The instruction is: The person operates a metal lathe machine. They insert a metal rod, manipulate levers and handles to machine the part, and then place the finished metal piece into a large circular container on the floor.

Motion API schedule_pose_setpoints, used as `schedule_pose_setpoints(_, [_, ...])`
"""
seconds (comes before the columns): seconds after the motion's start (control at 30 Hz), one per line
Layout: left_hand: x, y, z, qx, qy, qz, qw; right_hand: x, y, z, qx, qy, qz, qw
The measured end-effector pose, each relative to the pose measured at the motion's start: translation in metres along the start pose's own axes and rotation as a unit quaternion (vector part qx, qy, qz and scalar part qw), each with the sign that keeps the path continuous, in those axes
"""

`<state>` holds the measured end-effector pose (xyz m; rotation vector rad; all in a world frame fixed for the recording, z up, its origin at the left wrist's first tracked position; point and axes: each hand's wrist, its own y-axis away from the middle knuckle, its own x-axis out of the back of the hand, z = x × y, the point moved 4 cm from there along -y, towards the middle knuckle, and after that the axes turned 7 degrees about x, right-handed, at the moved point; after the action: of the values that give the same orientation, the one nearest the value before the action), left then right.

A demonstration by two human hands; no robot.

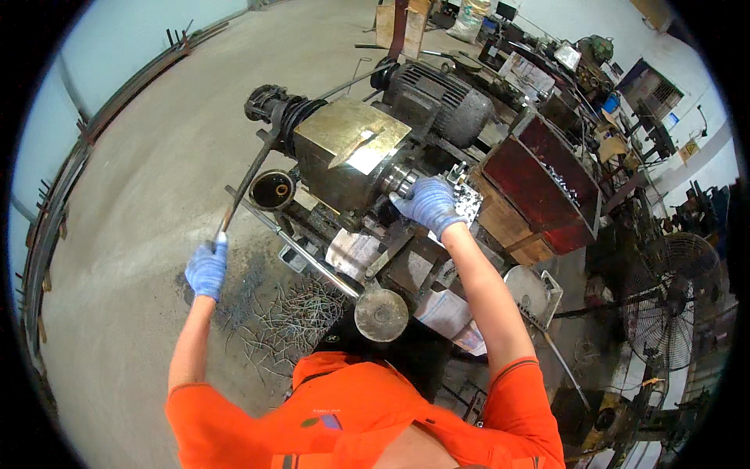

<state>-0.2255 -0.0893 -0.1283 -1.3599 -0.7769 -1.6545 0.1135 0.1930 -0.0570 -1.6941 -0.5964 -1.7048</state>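
Observation:
A small lathe-like machine with a yellowish metal headstock (344, 152) stands in front of me. My left hand (207, 270), in a blue-white glove, is closed round the lower end of a long lever (254, 172) that slopes up to the belt pulley side. My right hand (431, 205), gloved alike, is at the front of the shiny round spindle nose (397, 180). Its fingers are curled and the thumb points at the spindle; what they hold, if anything, is hidden. Just beyond that hand lies a tray of small metal pieces (467, 202).
A black electric motor (437, 102) sits behind the headstock. To the right stands a dark red bin (539, 184) with small shiny parts. A metal bar with a round disc (381, 315) juts toward me. Wiry metal shavings (293, 316) cover the floor at left; a fan (664, 301) stands right.

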Motion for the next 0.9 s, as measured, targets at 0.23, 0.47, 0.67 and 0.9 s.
schedule_pose_setpoints(0.23, [-0.015, -0.02, 0.011, -0.097, -0.027, -0.048, 0.994, -0.004, 0.002, 0.003, -0.02, -0.032, -0.038, 0.999])
schedule_pose_setpoints(0.47, [-0.046, -0.095, 0.038, -0.151, 0.037, -0.116, 0.981, 0.003, 0.0, -0.001, -0.015, -0.082, -0.032, 0.996])
schedule_pose_setpoints(0.67, [-0.047, -0.089, 0.048, -0.142, 0.103, -0.132, 0.976, 0.033, 0.018, 0.015, -0.072, -0.073, -0.043, 0.994])
schedule_pose_setpoints(0.9, [-0.077, -0.106, 0.03, -0.155, 0.183, -0.132, 0.962, 0.089, 0.07, 0.086, -0.101, -0.007, 0.104, 0.989])
